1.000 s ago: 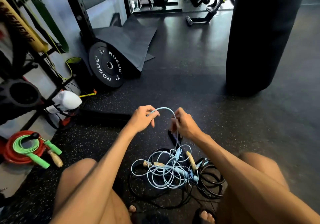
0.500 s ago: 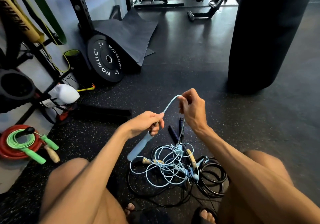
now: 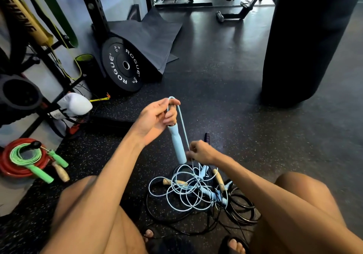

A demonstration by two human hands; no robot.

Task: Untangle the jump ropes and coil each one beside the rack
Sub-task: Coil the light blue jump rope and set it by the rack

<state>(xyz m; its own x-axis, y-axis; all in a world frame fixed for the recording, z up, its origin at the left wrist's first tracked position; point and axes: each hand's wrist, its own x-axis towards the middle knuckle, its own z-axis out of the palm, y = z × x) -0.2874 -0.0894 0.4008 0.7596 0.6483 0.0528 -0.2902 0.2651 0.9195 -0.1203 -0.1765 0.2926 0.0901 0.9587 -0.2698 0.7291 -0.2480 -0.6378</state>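
**Blue rope held up out of the tangle**

Nearest, between the person's bare knees, a tangle [image 3: 198, 196] of ropes lies on the speckled floor [image 3: 235, 116]: pale blue loops on top, black cord [image 3: 243, 208] spreading right and below, and two wooden handles [image 3: 218, 179] poking through it.

Just above the pile, the right hand [image 3: 201, 153] is pinched closed on the blue rope [image 3: 183, 128], low on the strand where it rises from the heap. A dark handle [image 3: 206, 137] shows just behind this hand.

Higher and to the left, the left hand [image 3: 157, 118] is closed around the top of the blue handle [image 3: 177, 145], which hangs tilted with its free end near the right hand. The rope bends in a small loop over the left fingertips and runs down to the right hand.

Far left on the floor, beside the rack [image 3: 49, 61], a green rope [image 3: 29, 155] lies coiled on a red ring [image 3: 11, 169], with a wooden-handled piece alongside. A white glove [image 3: 74, 104] hangs on the rack.

Farther back, a black plate [image 3: 122, 65] leans against an upright, a folded mat [image 3: 149, 37] behind it. A heavy bag [image 3: 306, 37] stands at right.
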